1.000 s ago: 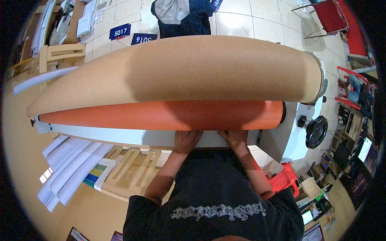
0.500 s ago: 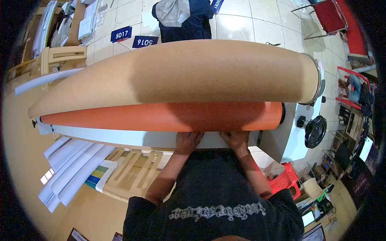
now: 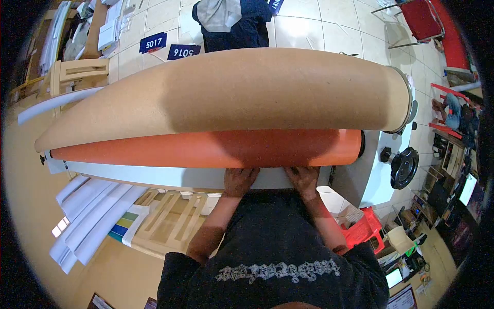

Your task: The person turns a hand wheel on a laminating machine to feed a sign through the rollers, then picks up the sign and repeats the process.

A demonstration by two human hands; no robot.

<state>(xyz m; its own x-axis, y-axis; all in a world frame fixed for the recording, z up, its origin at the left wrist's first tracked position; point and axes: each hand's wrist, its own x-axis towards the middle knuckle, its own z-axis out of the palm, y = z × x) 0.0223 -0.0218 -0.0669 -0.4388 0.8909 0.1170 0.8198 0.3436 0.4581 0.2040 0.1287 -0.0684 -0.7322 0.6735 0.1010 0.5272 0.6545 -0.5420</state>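
Note:
My left hand point(image 3: 240, 181) and my right hand point(image 3: 304, 180) rest close together at the near edge of an orange roller point(image 3: 288, 149). Their fingers reach in below it and are hidden, so what they touch or hold cannot be seen. Beneath my hands runs the pale flat bed point(image 3: 200, 178) of a long roller machine. Just beyond the orange roller lies a thick brown roll point(image 3: 278, 90), spanning most of the machine's width.
A black handwheel point(image 3: 404, 168) sticks out from the machine's right end. White rolls point(image 3: 98, 216) lean at left beside a wooden rack point(image 3: 167, 221). A person in dark clothing point(image 3: 236, 38) is beyond the machine, near blue number signs point(image 3: 154, 43). A red plastic stool point(image 3: 364, 229) stands behind right.
My right hand has shifted very slightly to the right along the roller's edge. My left hand, the orange roller and the brown roll look nearly the same.

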